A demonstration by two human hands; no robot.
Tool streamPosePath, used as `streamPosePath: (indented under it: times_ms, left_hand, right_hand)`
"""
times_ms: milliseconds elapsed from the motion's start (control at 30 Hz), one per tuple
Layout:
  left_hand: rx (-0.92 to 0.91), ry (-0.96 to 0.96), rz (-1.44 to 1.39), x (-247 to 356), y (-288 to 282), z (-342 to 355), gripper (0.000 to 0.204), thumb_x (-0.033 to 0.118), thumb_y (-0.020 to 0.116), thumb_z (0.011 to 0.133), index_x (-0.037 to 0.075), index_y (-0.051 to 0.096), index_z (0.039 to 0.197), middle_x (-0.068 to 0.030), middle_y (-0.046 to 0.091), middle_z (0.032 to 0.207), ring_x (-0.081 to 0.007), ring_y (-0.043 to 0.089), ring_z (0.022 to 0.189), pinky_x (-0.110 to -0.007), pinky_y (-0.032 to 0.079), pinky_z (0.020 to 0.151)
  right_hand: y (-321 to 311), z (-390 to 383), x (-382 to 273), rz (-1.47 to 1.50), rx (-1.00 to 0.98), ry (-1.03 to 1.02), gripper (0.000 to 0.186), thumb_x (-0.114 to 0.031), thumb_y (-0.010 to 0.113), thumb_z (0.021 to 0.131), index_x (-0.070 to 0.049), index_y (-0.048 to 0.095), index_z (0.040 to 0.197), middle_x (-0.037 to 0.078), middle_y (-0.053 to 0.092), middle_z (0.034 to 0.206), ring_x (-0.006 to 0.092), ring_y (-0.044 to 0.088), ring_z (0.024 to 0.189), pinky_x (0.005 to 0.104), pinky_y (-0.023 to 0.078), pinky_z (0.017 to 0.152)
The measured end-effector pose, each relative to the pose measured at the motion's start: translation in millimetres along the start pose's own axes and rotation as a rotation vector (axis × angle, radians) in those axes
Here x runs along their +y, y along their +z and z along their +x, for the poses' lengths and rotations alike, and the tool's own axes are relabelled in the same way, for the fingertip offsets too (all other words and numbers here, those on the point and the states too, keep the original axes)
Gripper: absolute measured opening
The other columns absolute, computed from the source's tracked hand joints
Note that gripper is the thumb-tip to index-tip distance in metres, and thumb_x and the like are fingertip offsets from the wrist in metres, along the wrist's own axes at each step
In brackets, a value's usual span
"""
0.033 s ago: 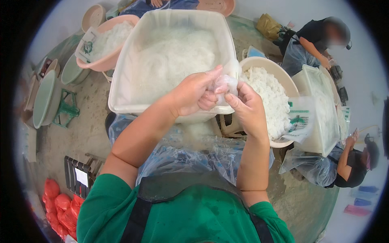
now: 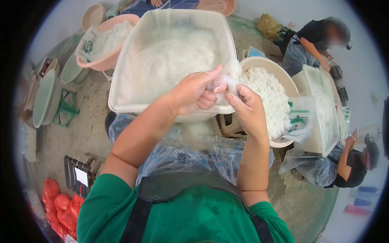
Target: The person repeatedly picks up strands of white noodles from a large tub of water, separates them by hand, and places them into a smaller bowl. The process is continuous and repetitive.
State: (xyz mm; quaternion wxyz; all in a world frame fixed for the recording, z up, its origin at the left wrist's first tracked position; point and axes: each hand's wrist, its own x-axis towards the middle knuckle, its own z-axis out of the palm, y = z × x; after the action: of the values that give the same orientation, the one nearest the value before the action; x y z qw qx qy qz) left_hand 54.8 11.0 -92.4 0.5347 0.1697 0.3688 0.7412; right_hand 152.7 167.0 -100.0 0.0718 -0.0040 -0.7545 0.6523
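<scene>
Right hand: (image 2: 249,107) fingertips have shifted slightly at the edge of the wad since the earlier frame; thumb and fingers now pinch that edge, at about 3 o'clock from the left hand.
Left hand: (image 2: 191,92) nearly where it was; fingers curled into the wad, thumb stretched toward 2 o'clock. How tightly they grip is partly hidden.
Translucent white wad: (image 2: 231,83) between both hands, drawn over the left fingertips, in front of the near right corner of the large tub.
Large tub: (image 2: 172,108) pale and rectangular, at 11 o'clock from the wad, with whitish fluffy matter inside.
Beige basin: (image 2: 293,87) just beside the tub, at 4 o'clock from the wad, heaped with white clumps. (image 2: 263,95)
Pink basin: (image 2: 97,65) at 10 o'clock, bearing white fluff and a printed plastic bag. (image 2: 86,45)
Green stool: (image 2: 67,107) out at 9 o'clock, beside a pale green basin. (image 2: 45,101)
Red bags: (image 2: 60,208) bunched at 8 o'clock on the floor.
Co-workers: one seated at 2 o'clock, (image 2: 312,44) another at 4 o'clock, (image 2: 344,166) both in dark tops, near a second tub. (image 2: 312,135)
</scene>
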Motion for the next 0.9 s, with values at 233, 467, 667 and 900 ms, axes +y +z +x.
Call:
streamPosePath:
  times_ms: [233, 467, 667, 900]
  left_hand:
    - [0.022, 0.001, 0.070, -4.2, -21.1, -1.6, 0.034, 0.033, 0.041, 0.095, 0.012, 0.042, 0.069, 0.0070, 0.026, 0.057, -0.0042, 0.018, 0.047, -0.020, 0.014, 0.042]
    - [0.199, 0.208, 0.051, 7.9, -20.9, -4.0, 0.024, 0.029, 0.041, 0.095, 0.006, 0.050, 0.096, 0.0074, 0.024, 0.058, -0.0048, 0.018, 0.047, -0.020, 0.017, 0.042]
    - [-0.097, 0.505, -0.239, 50.1, -13.8, 2.8, 0.024, 0.026, 0.038, 0.096, 0.005, 0.049, 0.098, 0.0060, 0.027, 0.058, -0.0055, 0.023, 0.048, -0.020, 0.021, 0.042]
    - [0.082, 0.133, 0.415, 43.4, -57.2, -5.4, 0.032, 0.035, 0.046, 0.092, 0.005, 0.055, 0.091, 0.0001, 0.048, 0.075, -0.0079, 0.040, 0.058, -0.022, 0.030, 0.049]
  right_hand:
    - [-1.5, 0.1, 15.1, 0.565, 0.015, -0.021, 0.029, -0.032, 0.055, 0.089, -0.004, 0.053, 0.091, 0.002, 0.052, 0.078, 0.0103, 0.047, 0.075, 0.0257, 0.041, 0.073]
    - [3.3, 12.4, 13.1, 1.284, 0.077, -0.289, 0.051, -0.043, 0.055, 0.085, -0.009, 0.048, 0.122, 0.009, 0.052, 0.119, 0.0159, 0.052, 0.085, 0.0320, 0.042, 0.078]
    - [33.3, 22.1, 30.7, -0.287, -0.369, 0.057, 0.022, -0.022, 0.054, 0.089, -0.008, 0.060, 0.105, 0.004, 0.061, 0.085, 0.0118, 0.052, 0.068, 0.0243, 0.042, 0.062]
    - [21.7, 67.7, -6.7, -0.375, 0.153, -0.072, 0.018, -0.020, 0.056, 0.087, -0.003, 0.060, 0.088, 0.003, 0.053, 0.066, 0.0118, 0.048, 0.061, 0.0276, 0.040, 0.058]
